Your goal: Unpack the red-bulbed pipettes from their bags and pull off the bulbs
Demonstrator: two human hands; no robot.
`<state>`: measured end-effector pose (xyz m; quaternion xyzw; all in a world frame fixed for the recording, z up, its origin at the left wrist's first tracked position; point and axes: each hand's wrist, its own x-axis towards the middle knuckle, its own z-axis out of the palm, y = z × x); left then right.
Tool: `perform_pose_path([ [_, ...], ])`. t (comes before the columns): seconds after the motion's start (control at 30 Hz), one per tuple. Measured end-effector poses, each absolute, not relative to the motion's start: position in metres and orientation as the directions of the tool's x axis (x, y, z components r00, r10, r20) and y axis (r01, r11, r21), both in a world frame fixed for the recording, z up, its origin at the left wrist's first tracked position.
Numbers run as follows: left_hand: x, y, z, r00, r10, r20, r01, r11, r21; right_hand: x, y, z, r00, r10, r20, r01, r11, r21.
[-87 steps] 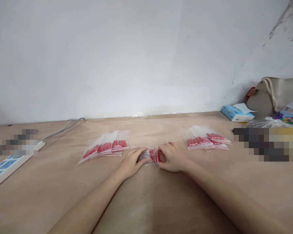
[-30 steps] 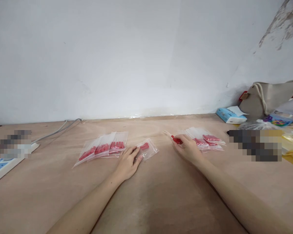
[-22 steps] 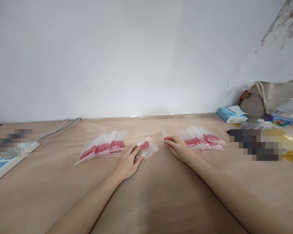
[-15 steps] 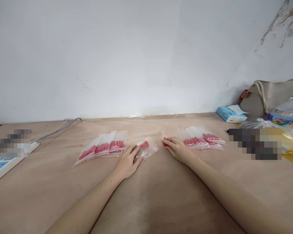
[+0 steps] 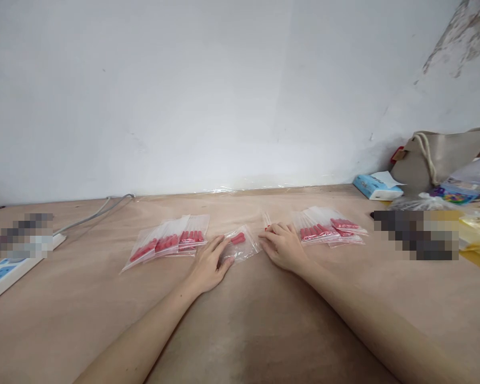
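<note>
My left hand (image 5: 211,262) lies with its fingers spread on the near-left part of a small clear plastic bag (image 5: 246,250). Inside that bag a short red piece (image 5: 238,238) shows; its exact kind is unclear. My right hand (image 5: 282,246) is bent, with fingertips closed over a small red piece (image 5: 267,228) mostly hidden under them. Thin pale strips stick out beyond those fingers. Left of my left hand, overlapping clear bags (image 5: 167,242) of red pieces lie fanned out. A second fan of such bags (image 5: 316,232) is just right of my right hand.
On the wooden table (image 5: 224,330), a power strip (image 5: 24,269) with a grey cable lies at left. A blue tissue pack (image 5: 376,186), a beige bag (image 5: 414,165) and plastic packaging (image 5: 478,232) are at right. Blurred patches cover items on both sides. A white wall (image 5: 224,96) stands behind.
My right hand has shifted slightly left, toward the single bag, and its fingers now cover more of the red piece. My left hand stays nearly in place.
</note>
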<state>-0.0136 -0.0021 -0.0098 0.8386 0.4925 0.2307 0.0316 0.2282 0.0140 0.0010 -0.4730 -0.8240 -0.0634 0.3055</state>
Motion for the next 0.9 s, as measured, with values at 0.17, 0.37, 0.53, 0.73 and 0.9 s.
perform_pose_path([
  [0.17,-0.020,-0.004,-0.002,0.476,0.820,0.317,0.753,-0.566,0.335,0.215,0.015,0.002,-0.408,0.780,0.475,0.799,0.557,-0.229],
  [0.37,-0.020,-0.007,0.004,0.528,0.802,0.280,0.720,-0.597,0.354,0.211,0.012,0.000,-0.480,0.760,0.440,0.769,0.605,-0.206],
  [0.53,-0.016,-0.008,0.003,0.534,0.795,0.289,0.732,-0.605,0.313,0.206,0.007,0.001,-0.500,0.775,0.385,0.773,0.601,-0.204],
  [0.73,-0.014,-0.007,0.003,0.549,0.772,0.319,0.708,-0.633,0.313,0.204,0.005,0.002,-0.480,0.792,0.378,0.729,0.600,-0.330],
  [0.9,-0.015,-0.008,0.005,0.550,0.783,0.290,0.715,-0.621,0.320,0.206,0.003,0.004,-0.503,0.763,0.405,0.598,0.646,-0.475],
])
